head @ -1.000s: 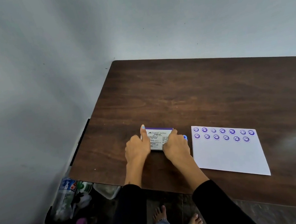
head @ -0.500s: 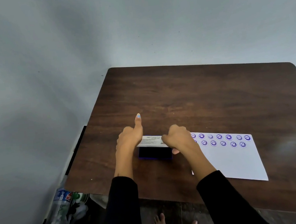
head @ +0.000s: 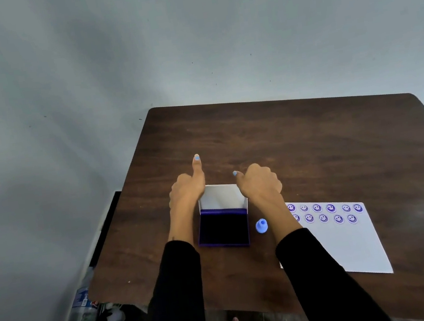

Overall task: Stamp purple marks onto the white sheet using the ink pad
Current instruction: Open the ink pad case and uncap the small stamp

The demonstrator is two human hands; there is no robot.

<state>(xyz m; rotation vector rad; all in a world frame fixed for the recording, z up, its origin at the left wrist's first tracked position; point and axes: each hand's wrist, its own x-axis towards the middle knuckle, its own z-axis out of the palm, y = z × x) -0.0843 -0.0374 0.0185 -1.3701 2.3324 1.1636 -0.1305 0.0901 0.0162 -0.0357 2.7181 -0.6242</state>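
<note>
Ink pad lid now swung open, both hands at its top edge.

The ink pad [head: 223, 227], shut a second ago, sits at frame centre on the bench [head: 311, 147], dark pad exposed. The left hand [head: 186, 190] and right hand [head: 258, 181], fingers curled, hold the raised lid [head: 221, 196]. The blue stamp [head: 261, 226] stands free just right of it, the white sheet [head: 351, 244] farther right; inking can begin.

The single head-worn camera is looking forward and steeply down from above the near edge of the dark brown wooden table [head: 311, 147], sitting fairly close, with the grey wall filling the frame beyond that table.
</note>
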